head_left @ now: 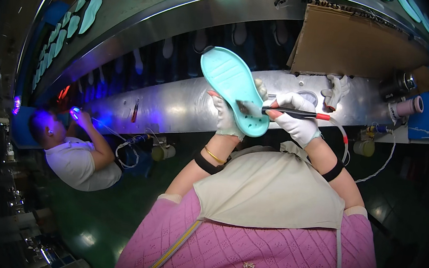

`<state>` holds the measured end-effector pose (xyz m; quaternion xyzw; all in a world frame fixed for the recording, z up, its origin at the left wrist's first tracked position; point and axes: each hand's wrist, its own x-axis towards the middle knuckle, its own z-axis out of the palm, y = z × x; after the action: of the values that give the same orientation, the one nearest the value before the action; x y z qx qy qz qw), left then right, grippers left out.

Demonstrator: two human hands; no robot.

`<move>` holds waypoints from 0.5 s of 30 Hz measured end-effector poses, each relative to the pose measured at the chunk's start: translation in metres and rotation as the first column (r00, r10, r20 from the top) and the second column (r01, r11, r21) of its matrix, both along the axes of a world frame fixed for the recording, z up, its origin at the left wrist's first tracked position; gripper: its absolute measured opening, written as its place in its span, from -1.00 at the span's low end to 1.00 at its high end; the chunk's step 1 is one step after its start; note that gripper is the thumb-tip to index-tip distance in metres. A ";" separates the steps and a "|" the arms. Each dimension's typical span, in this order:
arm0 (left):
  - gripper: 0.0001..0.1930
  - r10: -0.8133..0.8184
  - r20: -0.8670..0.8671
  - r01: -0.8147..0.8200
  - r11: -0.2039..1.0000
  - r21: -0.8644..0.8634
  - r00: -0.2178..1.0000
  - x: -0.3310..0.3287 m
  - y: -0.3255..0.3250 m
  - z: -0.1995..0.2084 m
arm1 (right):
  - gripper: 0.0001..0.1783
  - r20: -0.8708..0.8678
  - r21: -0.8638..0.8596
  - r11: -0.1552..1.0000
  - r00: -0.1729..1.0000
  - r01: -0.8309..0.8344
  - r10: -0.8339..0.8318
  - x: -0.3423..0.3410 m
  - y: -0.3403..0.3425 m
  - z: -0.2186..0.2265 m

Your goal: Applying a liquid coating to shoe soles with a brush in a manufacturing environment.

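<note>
A turquoise shoe sole (229, 75) is held up, tilted, above the metal bench. My left hand (226, 118), in a white glove with bare fingertips, grips it from underneath, with fingers showing at both edges. In my right hand (298, 123), gloved the same way, is a brush (290, 112) with a black handle, a red end and a white tube running from it. Its bristles lie over the heel end of the sole, near several small holes; whether they press on it I cannot tell. A dark piece sits at the sole's far tip.
Beyond the metal bench (175, 110), a conveyor (133, 8) carries several turquoise soles. Cardboard (354, 46), a loose glove (336, 90), a dark canister (398, 85) and a pink cup (406, 106) stand right. At left, a co-worker (81, 159) holds a blue-lit item.
</note>
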<state>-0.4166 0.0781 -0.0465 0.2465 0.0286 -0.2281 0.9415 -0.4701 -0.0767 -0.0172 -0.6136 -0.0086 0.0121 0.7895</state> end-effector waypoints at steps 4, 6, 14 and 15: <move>0.00 -0.020 0.029 0.023 0.990 -0.140 0.999 0.011 0.002 0.002 | -0.85 0.321 -0.207 0.978 0.946 0.011 0.057 -0.002 0.006 -0.006; 0.04 -0.044 0.034 0.051 0.972 -0.230 0.998 0.015 0.006 0.006 | -0.85 0.141 -0.063 0.994 0.985 -0.091 0.100 -0.002 0.004 0.003; 0.08 -0.193 0.195 0.206 0.977 -0.048 0.962 0.030 0.025 0.009 | -0.82 0.132 -0.064 0.977 0.969 -0.202 0.209 0.011 -0.002 0.006; 0.07 -0.264 0.233 0.266 0.964 0.020 0.936 0.034 0.028 0.010 | -0.80 0.153 -0.101 0.951 0.940 -0.294 0.306 0.013 -0.003 0.003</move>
<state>-0.3823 0.1064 -0.0370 0.2675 -0.1174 -0.3224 0.9004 -0.4571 -0.0793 -0.0144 -0.6337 -0.1676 0.0813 0.7509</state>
